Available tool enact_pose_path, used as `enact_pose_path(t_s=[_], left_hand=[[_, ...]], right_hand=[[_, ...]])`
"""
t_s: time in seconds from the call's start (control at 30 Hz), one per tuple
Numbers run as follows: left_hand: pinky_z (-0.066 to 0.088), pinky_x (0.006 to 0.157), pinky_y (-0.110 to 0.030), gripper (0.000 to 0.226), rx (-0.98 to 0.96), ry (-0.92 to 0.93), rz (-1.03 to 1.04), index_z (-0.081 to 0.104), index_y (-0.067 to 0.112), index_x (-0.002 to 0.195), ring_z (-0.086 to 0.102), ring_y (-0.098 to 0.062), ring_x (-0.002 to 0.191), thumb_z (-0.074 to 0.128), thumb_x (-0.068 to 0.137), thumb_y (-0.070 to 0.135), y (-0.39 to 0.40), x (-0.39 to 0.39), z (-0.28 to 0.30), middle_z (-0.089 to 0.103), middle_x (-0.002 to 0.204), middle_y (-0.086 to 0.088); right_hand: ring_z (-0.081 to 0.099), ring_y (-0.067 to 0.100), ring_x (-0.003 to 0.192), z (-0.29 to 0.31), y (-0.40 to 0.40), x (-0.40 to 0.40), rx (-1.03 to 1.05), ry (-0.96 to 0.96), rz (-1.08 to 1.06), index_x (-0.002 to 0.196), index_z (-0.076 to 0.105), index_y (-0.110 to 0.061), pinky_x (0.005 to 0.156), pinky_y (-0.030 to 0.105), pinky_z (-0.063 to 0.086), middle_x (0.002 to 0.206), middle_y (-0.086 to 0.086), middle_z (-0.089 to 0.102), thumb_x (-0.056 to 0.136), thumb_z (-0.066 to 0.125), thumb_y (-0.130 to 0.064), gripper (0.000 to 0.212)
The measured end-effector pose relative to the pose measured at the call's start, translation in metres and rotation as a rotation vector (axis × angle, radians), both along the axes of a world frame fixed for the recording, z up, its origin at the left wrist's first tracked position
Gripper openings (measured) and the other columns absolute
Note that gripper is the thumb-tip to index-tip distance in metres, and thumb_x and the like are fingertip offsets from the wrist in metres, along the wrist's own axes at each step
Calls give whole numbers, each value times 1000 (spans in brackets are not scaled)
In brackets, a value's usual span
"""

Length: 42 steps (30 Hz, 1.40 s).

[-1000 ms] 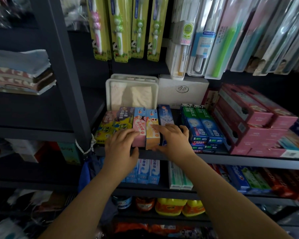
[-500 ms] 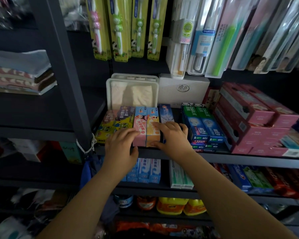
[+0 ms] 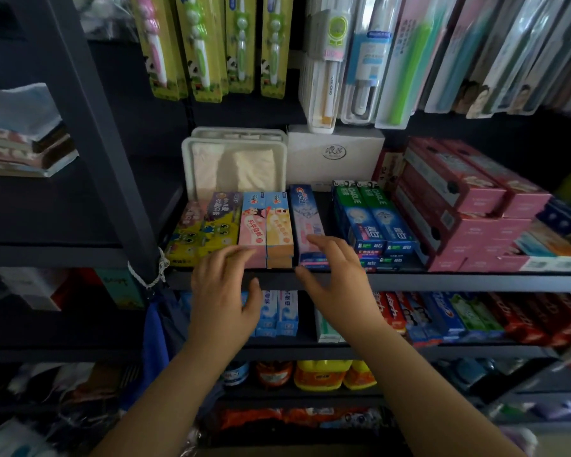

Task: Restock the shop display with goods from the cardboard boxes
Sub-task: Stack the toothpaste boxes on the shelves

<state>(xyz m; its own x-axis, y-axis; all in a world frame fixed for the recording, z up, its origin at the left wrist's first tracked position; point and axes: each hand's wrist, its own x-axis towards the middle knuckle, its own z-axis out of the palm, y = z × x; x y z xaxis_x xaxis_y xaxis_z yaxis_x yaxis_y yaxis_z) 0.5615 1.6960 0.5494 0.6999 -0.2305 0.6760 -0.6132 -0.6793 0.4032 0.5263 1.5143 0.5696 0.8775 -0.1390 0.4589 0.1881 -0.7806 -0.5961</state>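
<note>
A row of children's toothpaste boxes lies on the middle shelf [image 3: 442,281]: yellow cartoon boxes [image 3: 195,235], a pink box [image 3: 252,225] and an orange box [image 3: 279,225] side by side, then a pale blue-and-pink box [image 3: 305,212]. My left hand [image 3: 223,291] hovers at the shelf edge just in front of the pink box, fingers relaxed and holding nothing. My right hand [image 3: 337,278] is spread in front of the blue-and-pink box, fingertips near its front end, also empty. No cardboard box is in view.
Green-and-blue toothpaste boxes [image 3: 373,222] and stacked pink cartons [image 3: 468,206] fill the shelf to the right. A white basket [image 3: 234,159] and a white box [image 3: 335,153] stand behind. Toothbrush packs [image 3: 211,44] hang above. More toothpaste [image 3: 442,318] lies on the lower shelf. A dark upright post [image 3: 103,133] stands on the left.
Both hands have pulled back off the pink and orange boxes toward the shelf edge, and their fingers have spread. The boxes stay in line on the shelf.
</note>
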Motion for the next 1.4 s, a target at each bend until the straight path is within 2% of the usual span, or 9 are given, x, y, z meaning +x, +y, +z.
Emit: enact_pose_path(t_s=[0.07,0.17,0.3,0.4,0.67,0.8,1.1,1.27,1.4], left_hand=[[38,89,-17,35,-95,116,-103,52,15,119,48,-9,101,47,87,28,0,-17,-13,54,110,1],[37,81,-2,29,-183,350,-185,55,19,116,50,7,94,55,88,23,-2,-40,-43,52,103,10],[44,73,-10,29,-189,635,-213,54,24,113,55,3,90,60,89,9,-11,-65,-89,53,102,16],[44,68,-6,29,-217,800,-241,54,23,110,56,3,82,59,89,3,-21,-83,-116,57,99,12],[44,67,-21,27,-167,1110,-295,53,35,98,59,-9,79,58,91,10,-50,-132,-181,61,92,7],[47,70,-28,29,-159,1209,-320,53,37,96,61,-15,83,57,91,9,-75,-152,-199,62,93,4],[45,66,-22,16,-141,1319,-288,54,30,102,63,-14,87,55,94,17,-141,-202,-213,62,95,4],[44,63,-21,14,-137,1319,-169,54,28,107,62,-11,87,54,95,21,-196,-243,-231,62,96,6],[44,62,-21,16,-134,1354,-48,54,27,110,62,-11,87,54,95,23,-253,-280,-260,62,97,6]], right_hand=[[50,-4,110,-10,-5,-29,151,34,-36,130,51,-26,91,7,39,118,-13,54,90,66,-26,42],[56,-4,98,-39,-17,-74,359,121,-161,120,51,-35,79,12,48,107,-21,56,89,65,-26,35],[62,-1,86,-89,-33,-130,579,226,-320,120,54,-31,70,20,54,96,-13,64,90,65,-21,34],[65,1,84,-123,-42,-167,696,274,-440,117,55,-31,72,19,53,93,-10,67,89,66,-16,33],[65,20,82,-183,-66,-258,888,340,-779,119,56,-22,68,29,52,92,4,66,90,64,-14,31],[66,18,83,-191,-80,-293,936,342,-890,121,56,-22,67,28,51,92,3,66,90,64,-17,32],[64,14,91,-207,-149,-359,955,379,-950,123,54,-23,74,31,54,100,0,64,90,62,-16,34],[63,18,94,-239,-221,-391,948,518,-917,128,51,-23,84,46,56,102,-2,62,91,62,-20,39],[64,16,93,-273,-290,-412,968,641,-854,126,51,-26,80,42,57,103,-4,62,91,61,-24,36]])
